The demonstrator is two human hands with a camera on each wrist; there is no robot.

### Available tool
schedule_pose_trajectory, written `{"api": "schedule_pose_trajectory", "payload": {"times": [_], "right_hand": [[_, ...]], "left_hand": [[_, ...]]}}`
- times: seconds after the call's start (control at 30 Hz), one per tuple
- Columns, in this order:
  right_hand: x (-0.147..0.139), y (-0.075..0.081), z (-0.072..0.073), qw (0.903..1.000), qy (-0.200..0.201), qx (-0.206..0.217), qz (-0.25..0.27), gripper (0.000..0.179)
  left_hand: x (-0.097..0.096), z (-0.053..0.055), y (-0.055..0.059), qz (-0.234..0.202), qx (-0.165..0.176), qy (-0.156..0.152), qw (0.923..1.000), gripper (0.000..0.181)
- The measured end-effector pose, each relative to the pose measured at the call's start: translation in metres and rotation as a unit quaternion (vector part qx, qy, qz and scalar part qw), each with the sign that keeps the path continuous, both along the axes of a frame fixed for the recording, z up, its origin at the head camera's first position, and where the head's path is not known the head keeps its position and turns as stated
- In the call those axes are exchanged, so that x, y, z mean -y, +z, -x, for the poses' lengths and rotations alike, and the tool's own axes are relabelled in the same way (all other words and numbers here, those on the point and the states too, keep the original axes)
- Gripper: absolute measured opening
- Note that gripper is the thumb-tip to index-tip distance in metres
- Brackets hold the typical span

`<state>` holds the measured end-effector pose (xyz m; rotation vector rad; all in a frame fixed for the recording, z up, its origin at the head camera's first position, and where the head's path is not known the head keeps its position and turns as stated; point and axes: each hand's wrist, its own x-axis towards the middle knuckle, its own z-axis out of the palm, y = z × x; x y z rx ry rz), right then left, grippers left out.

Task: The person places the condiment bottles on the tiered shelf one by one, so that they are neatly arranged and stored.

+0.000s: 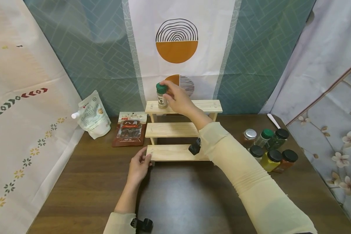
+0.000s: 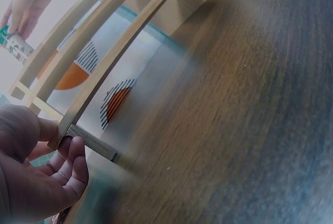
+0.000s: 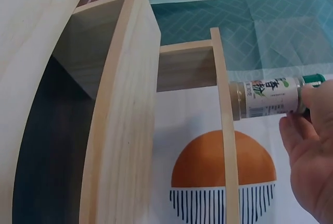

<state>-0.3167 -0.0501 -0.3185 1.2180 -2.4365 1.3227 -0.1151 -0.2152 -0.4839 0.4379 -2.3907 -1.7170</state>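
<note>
Spice jar (image 1: 162, 102) is pinched near its green cap by the right hand (image 1: 179, 99), just left of the palm, at the top board of the wooden rack (image 1: 169, 152). Best kept upright and released gently imo, with the lowest board's end steadied by the left hand's pinch (image 1: 138, 165). Full base contact can't be confirmed; some rack is hidden by the right sleeve (image 1: 251, 182).

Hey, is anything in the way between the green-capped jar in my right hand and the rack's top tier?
Nothing visible. Your right hand holds the green-capped jar by its cap, its base right at the left end of the top tier.
</note>
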Motion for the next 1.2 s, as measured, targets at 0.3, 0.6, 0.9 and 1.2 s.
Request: {"api": "schedule_pose_trajectory", "payload": {"times": [0.3,0.6,0.9,1.2], "right_hand": [[-0.008,-0.007,0.003,0.9981,0.024,0.057,-0.006,0.063],[-0.037,-0.016,-0.012,0.9991,-0.018,0.037,0.012,0.06],[-0.085,-0.031,-0.024,0.9964,-0.07,-0.013,0.046,0.055],[-0.13,-0.037,-0.033,0.993,-0.116,-0.013,0.011,0.056]], "left_hand": [[0.006,0.001,0.0,-0.029,0.012,-0.017,0.9994,0.048],[0.007,0.0,0.001,-0.048,0.02,-0.028,0.9983,0.049],[0.006,0.001,0.002,-0.054,0.018,-0.02,0.9982,0.049],[0.005,0.001,0.002,-0.052,0.018,-0.017,0.9983,0.05]]}}
